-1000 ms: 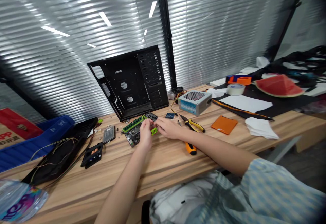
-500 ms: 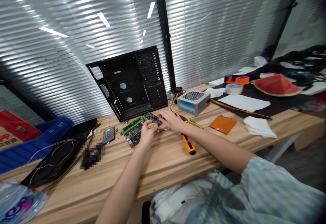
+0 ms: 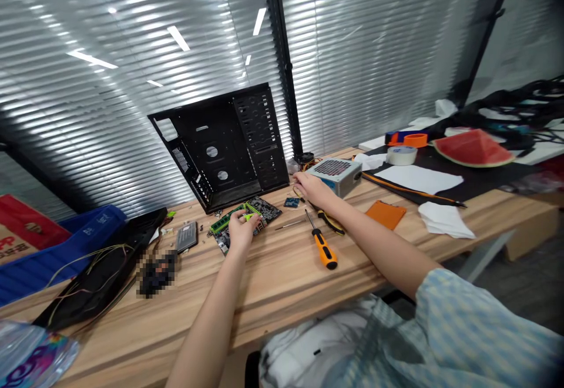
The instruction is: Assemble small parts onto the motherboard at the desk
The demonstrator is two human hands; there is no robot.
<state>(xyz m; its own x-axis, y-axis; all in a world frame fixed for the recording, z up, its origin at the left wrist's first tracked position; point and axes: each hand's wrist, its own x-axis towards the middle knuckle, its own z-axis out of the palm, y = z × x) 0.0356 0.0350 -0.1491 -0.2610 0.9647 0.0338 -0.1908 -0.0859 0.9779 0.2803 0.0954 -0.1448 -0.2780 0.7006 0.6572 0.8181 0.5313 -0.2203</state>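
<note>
My left hand [image 3: 241,232] is closed over the motherboard [image 3: 269,210], its fingertips on a small bright green piece [image 3: 252,217]. The board lies flat on the table, with green memory slots along its far side. My right hand [image 3: 312,190] reaches to the front left of the power supply [image 3: 339,170]. Its fingers are bent together near a thin cable; what they pinch is too small to tell. Just below them lies a little blue circuit board [image 3: 291,202]. Pliers [image 3: 331,222] lie partly under my right forearm, beside an orange screwdriver [image 3: 325,250] and a thin metal rod [image 3: 289,224].
A black computer case [image 3: 220,147] stands open against the blinds. To the left are a drive [image 3: 187,235], a black panel with wires [image 3: 101,264] and a blue bin [image 3: 74,253]. An orange pouch [image 3: 386,216], white paper [image 3: 446,220] and tape [image 3: 401,155] lie rightward.
My right hand has left the motherboard and moved up and right toward the power supply, uncovering the little blue board. My left hand has shifted slightly left with the green piece.
</note>
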